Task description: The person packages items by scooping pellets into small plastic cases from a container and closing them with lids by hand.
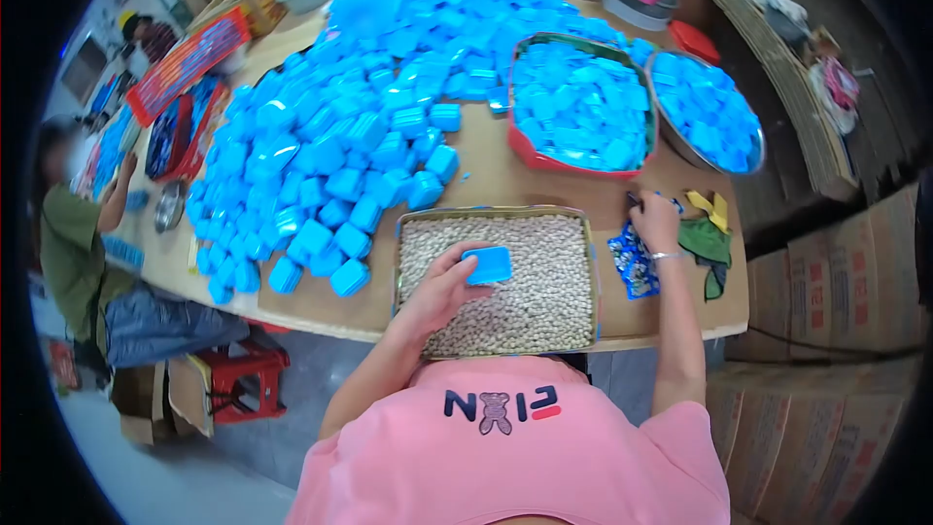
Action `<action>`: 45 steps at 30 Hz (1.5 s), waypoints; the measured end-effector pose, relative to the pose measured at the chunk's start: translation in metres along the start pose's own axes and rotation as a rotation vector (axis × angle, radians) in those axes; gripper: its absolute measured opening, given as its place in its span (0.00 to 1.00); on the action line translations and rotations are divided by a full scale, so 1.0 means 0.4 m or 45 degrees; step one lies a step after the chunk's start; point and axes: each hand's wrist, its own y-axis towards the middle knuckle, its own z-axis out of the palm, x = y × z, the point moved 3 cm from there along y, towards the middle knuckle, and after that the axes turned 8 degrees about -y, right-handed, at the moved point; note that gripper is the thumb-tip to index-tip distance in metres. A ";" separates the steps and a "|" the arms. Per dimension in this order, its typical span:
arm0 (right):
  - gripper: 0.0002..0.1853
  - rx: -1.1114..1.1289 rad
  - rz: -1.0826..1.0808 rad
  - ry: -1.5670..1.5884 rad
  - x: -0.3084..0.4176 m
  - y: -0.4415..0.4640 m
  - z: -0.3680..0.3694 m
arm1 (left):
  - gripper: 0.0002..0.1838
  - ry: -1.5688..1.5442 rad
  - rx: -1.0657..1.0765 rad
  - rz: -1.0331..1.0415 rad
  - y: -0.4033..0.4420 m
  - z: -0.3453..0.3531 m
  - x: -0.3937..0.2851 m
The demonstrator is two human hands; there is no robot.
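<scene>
My left hand (442, 290) grips a small blue plastic box (489, 265) between thumb and fingers, above a shallow tray (595, 316) filled with small pale bead-like pieces (544, 282). To the right of the tray, my right hand (656, 222) is low over the table with its fingers curled. Something small and dark shows at the fingertips, too small to name. Just below that hand lie blue printed packets (634, 264). A dark green cloth (708, 241) and a yellow piece (714, 208) lie to its right.
A large heap of blue boxes (330, 156) covers the table's left and back. A red-rimmed basin (583, 173) and a metal bowl (719, 167) hold blue pieces. Cartons (836, 282) stand at right. A co-worker in a green shirt (73, 253) is at left, near a red stool (258, 379).
</scene>
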 end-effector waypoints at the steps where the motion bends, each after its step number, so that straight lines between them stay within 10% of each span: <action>1: 0.08 -0.044 0.017 0.167 0.017 -0.011 -0.025 | 0.19 -0.008 -0.023 0.020 -0.001 -0.005 0.009; 4: 0.09 -0.184 -0.299 0.687 0.143 -0.041 -0.086 | 0.21 0.292 0.020 0.159 0.014 -0.001 0.019; 7: 0.07 0.248 -0.404 1.167 0.305 -0.095 -0.151 | 0.22 0.462 0.030 0.235 0.020 0.000 0.028; 13: 0.07 0.230 -0.609 0.935 0.422 -0.141 -0.207 | 0.22 0.374 0.061 0.295 0.014 0.010 0.017; 16: 0.04 0.632 -0.526 1.450 0.420 -0.140 -0.231 | 0.22 0.287 0.005 0.336 0.018 0.002 0.014; 27: 0.06 0.237 -0.545 0.998 0.498 -0.166 -0.216 | 0.23 0.335 0.137 0.254 0.013 0.013 0.017; 32: 0.06 0.272 -0.312 1.451 0.438 -0.084 -0.200 | 0.22 -0.079 0.053 0.159 0.002 0.018 -0.007; 39: 0.10 -0.608 -0.196 0.345 0.221 0.311 0.000 | 0.20 0.275 -0.156 0.164 0.003 0.002 0.009; 45: 0.09 -0.397 -0.194 -0.122 0.213 0.425 0.076 | 0.16 0.449 -0.192 0.278 0.012 -0.021 0.012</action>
